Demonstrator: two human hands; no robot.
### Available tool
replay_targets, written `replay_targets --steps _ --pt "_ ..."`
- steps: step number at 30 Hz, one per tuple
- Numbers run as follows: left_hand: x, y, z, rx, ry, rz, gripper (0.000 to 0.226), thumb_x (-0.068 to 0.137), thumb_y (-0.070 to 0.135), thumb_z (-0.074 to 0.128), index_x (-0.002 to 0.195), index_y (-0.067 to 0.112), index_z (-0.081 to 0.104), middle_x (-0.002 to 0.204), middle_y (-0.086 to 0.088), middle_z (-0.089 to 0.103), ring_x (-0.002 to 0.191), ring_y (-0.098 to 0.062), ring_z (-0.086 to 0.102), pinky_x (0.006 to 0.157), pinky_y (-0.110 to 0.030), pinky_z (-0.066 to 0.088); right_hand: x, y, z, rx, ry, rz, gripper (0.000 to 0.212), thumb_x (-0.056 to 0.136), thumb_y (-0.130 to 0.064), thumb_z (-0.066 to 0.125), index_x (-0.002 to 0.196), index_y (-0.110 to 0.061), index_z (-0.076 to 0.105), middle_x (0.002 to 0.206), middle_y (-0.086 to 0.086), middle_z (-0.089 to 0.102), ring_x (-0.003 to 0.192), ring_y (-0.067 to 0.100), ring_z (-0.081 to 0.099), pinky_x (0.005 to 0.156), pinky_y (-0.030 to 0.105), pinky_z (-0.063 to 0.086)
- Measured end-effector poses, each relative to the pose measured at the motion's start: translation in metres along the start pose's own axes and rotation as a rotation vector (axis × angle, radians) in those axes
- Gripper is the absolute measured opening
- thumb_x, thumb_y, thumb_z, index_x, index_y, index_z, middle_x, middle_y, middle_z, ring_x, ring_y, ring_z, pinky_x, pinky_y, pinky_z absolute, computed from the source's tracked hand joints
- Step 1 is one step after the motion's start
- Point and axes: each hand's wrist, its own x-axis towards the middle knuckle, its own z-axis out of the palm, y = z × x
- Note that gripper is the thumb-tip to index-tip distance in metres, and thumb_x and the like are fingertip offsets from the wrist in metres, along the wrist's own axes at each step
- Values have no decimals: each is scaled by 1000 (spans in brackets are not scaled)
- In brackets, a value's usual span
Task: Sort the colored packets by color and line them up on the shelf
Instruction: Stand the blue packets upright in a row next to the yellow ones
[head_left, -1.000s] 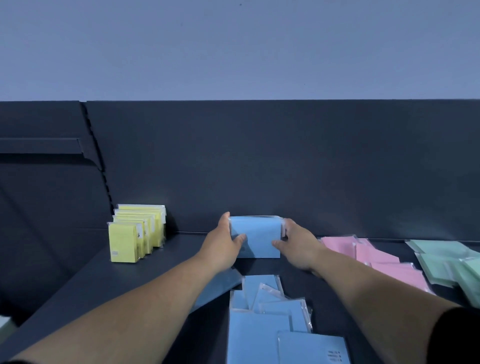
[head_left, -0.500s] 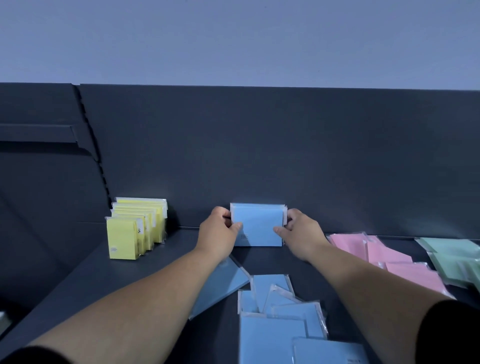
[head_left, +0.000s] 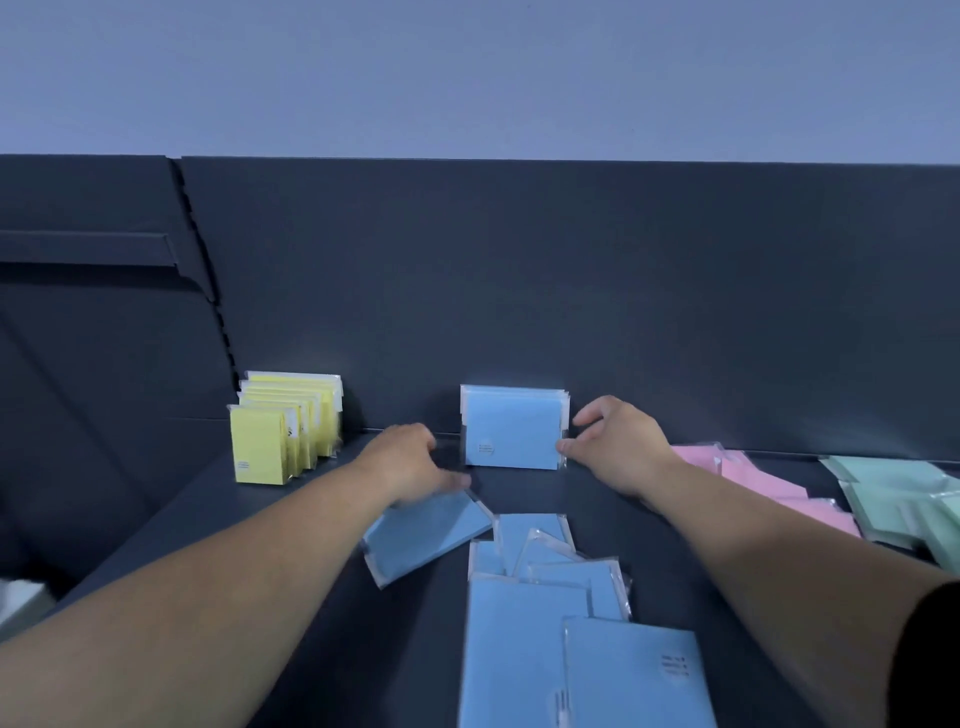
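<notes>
A pale wall (head_left: 467, 78) rises above the dark shelf (head_left: 524, 491). Loose blue packets (head_left: 519, 649) lie at the front. An upright blue packet (head_left: 514, 431) leans on the back panel (head_left: 519, 286), its label (head_left: 485, 448) unreadable. The right hand (head_left: 618, 447) has its grip spread, thumb touching that packet's edge. The left hand (head_left: 415, 462) is blurred, so I cannot tell its grip.

Standing packets (head_left: 514, 434) behind the loose pile (head_left: 545, 597)

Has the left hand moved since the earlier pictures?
Yes. The left hand left the upright blue packet and came down toward the tilted blue packet.
</notes>
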Motion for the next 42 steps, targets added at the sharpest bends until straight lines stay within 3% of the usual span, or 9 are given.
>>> replay_targets --steps 7,13,18,24,28,31,35,37,42 --pt "-24 -11 -9 191 -196 -106 70 59 66 77 106 14 67 106 0 66 96 -18 63 86 -32 53 -26 1 2 27 -223 -84 22 79 -37 76 94 -29 62 103 1 65 74 14 60 70 26 47" --pt "-36 -7 -5 -156 57 -4 23 74 31 81 81 23 60 95 0 69 88 -17 65 77 -31 54 -41 -7 6 58 -233 -147 20 85 -35 70 103 -27 66 102 -4 66 89 16 65 68 19 47" --pt "-37 8 -9 -525 277 201 6 85 22 71 87 25 67 88 3 70 73 -9 59 62 -19 41 -46 -15 3 144 -222 -221 38 89 -37 66 126 -31 56 111 -11 64 95 9 60 64 11 42" --pt "-37 28 -5 -653 289 380 12 86 17 70 90 28 69 94 9 70 89 -3 63 82 -13 46 -32 -9 5 191 -113 -257 7 89 -29 69 90 -27 62 78 -10 59 63 3 52 59 12 38" --pt "-25 21 4 -610 327 314 17 85 26 70 101 31 65 101 12 64 92 -3 58 81 -17 43 -28 0 4 301 -130 -171 9 91 -25 67 98 -19 64 84 -2 63 68 9 60 74 24 54" --pt "-19 19 11 -619 360 261 6 89 24 66 95 25 65 92 7 65 76 -10 55 71 -25 50 -26 4 0 209 17 -181 14 90 -32 66 103 -28 61 108 -4 60 78 8 57 72 25 50" --pt "-18 34 10 -1116 277 163 4 95 15 57 99 14 59 105 -6 68 87 -19 66 75 -32 58 -27 -2 -4 399 -29 -74 58 82 -44 73 130 -27 45 123 -9 52 89 2 58 79 26 52" --pt "-19 43 10 -1272 140 140 8 96 13 55 104 11 54 110 -9 66 94 -22 67 72 -29 58 -26 -5 0 470 -187 -69 43 88 -36 69 124 -21 53 118 -4 63 97 7 62 90 33 54" --pt "-13 39 12 -793 358 216 51 87 23 69 130 28 42 129 12 50 107 -11 56 88 -29 49 -21 -8 1 400 -294 -51 14 100 -22 48 111 -24 56 111 1 65 91 13 71 84 39 59"
